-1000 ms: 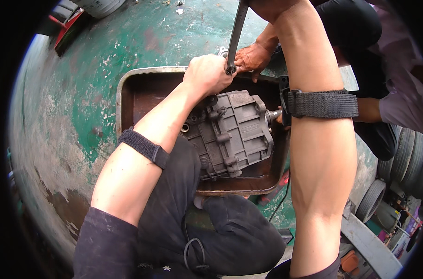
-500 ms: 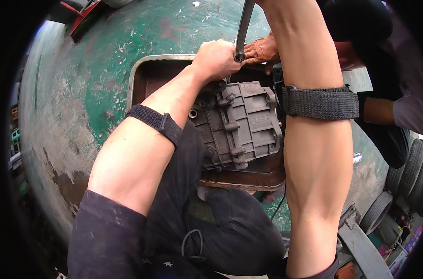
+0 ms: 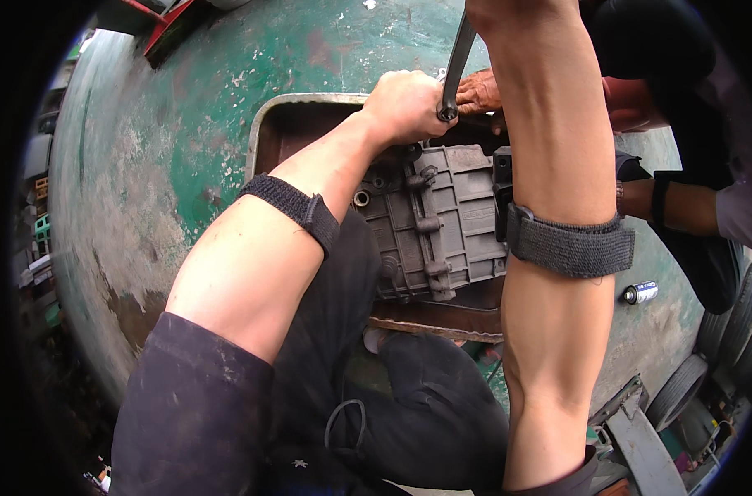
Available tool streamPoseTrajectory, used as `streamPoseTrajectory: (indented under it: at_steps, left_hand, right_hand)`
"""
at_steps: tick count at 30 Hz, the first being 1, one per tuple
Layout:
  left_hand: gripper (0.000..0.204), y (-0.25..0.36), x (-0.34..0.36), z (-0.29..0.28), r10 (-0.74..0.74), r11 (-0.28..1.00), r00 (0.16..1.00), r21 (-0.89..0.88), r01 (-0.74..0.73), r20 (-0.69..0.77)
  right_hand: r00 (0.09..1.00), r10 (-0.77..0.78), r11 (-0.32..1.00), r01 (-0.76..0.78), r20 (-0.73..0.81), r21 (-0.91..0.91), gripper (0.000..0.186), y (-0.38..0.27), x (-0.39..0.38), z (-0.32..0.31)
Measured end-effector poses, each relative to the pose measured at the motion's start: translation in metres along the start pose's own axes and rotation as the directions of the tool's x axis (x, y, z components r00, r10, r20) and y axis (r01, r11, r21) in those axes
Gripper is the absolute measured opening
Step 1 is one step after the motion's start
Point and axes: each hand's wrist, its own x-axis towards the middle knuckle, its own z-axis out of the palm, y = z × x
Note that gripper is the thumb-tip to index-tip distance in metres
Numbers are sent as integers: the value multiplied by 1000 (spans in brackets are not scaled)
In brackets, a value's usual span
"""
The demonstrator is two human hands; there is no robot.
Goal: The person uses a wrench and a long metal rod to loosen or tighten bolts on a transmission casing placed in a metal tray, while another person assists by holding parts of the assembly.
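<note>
My left hand (image 3: 407,106) is closed in a fist at the far edge of a grey ribbed metal gearbox housing (image 3: 467,219), around the lower end of a dark metal wrench (image 3: 458,70). From there the wrench slants up past the top of the picture. Only the wrist end of my right hand (image 3: 520,12) shows at the upper edge; its fingers are out of sight. Under the housing is a rusty brown metal pan (image 3: 264,132). A co-worker's hand (image 3: 479,93) rests just right of my left fist, partly behind my right forearm.
At the right, the co-worker's sleeve (image 3: 740,211) and forearm come close to my right arm. A small can (image 3: 640,292) lies on the worn green floor (image 3: 202,116). Tyres (image 3: 677,393) and a grey metal bracket (image 3: 644,442) are at the lower right. A red metal piece (image 3: 165,33) stands upper left.
My right forearm has come back toward me, and its wrist band sits lower. The scene has shifted slightly right in view. The can shows fully beside my arm. My left fist stays at the wrench end.
</note>
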Motion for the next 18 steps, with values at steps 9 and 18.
streamPoseTrajectory:
  at_steps: [9, 18]
  left_hand:
    - [28, 2, 1, 1, 188, 982, 977, 17, -191, 105]
    - [36, 16, 8, -13, 382, 911, 850, 7, -413, 363]
  right_hand:
    - [880, -141, 960, 10, 454, 279, 19, -10, -57, -47]
    - [931, -307, 951, 293, 195, 99, 28, -2, -145, -73]
